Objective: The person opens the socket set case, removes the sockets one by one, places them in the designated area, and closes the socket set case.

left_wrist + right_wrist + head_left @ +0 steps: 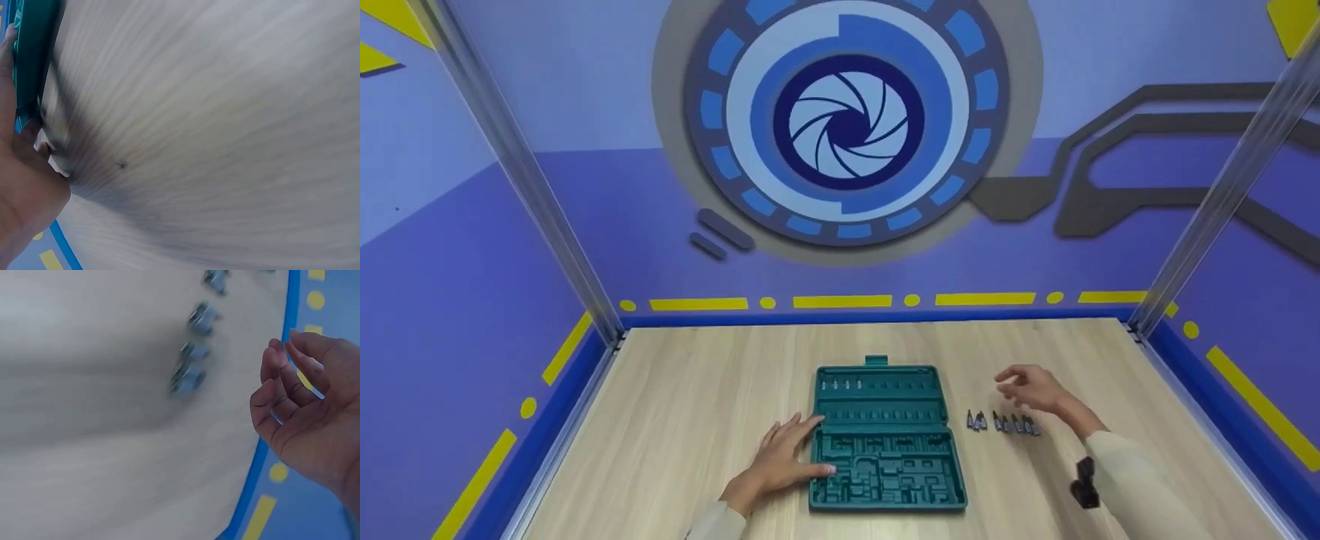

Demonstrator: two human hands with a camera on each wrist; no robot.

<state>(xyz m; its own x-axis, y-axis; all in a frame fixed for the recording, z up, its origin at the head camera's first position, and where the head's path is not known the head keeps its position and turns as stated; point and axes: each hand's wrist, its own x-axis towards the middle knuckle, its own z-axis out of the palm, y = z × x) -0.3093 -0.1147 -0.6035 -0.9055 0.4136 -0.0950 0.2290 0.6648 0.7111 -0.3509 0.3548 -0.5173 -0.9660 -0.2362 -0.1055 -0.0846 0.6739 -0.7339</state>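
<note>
A wall blocks twelve o'clock. The left hand, spread, touches the green box; little bits sit at its three, near the loosely bent right hand.

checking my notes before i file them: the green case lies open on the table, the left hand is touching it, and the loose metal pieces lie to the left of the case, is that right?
Not quite: the loose metal pieces lie to the right of the green case, as the head view shows. The case does lie open on the table, with the left hand touching it.
</note>
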